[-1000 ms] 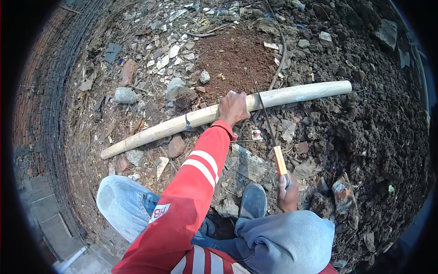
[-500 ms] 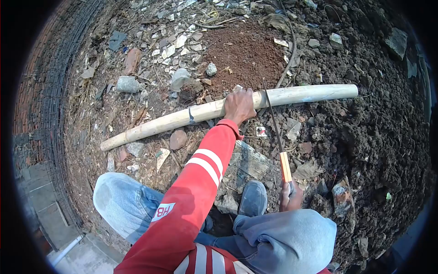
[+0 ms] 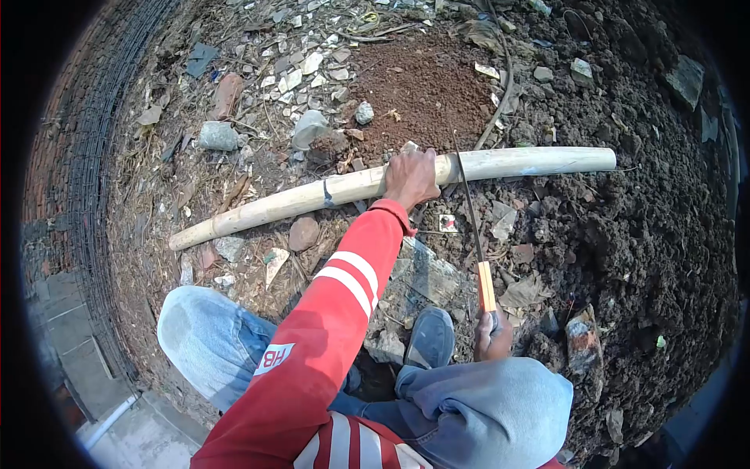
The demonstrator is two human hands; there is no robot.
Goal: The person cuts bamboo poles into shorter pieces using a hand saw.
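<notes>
Head-camera view: a person's left hand [image 3: 412, 180] is clamped from above on a pale wooden pole [image 3: 359, 187], while the right hand [image 3: 494, 336], well apart from it and nearer the body, is wrapped around the orange handle [image 3: 486, 288] of a saw [image 3: 470, 205]. The thin blade points away from the right hand and crosses the pole just to the right of the left hand; how deep its teeth sit cannot be told from this angle. The pole stretches out on both sides of the left hand, with a dark band [image 3: 326, 194] marking it to the left of the grip.

A red sleeve [image 3: 324, 313] with white stripes leads from the left hand back between bent knees in pale blue jeans [image 3: 195, 344]. A grey shoe [image 3: 431, 338] rests to the left of the right hand. A small red-and-white card [image 3: 448, 223] lies between the two hands, beside the blade, and a dry leaf [image 3: 525, 291] sits just right of the handle. Beyond the left hand spreads a patch of reddish soil [image 3: 422, 94], with a grey stone [image 3: 364, 114] at its left edge and broken tile pieces [image 3: 293, 80] farther left. Dark clods of earth [image 3: 641, 227] cover the ground to the right of both hands, and thin dark rods [image 3: 94, 172] curve far to their left.
</notes>
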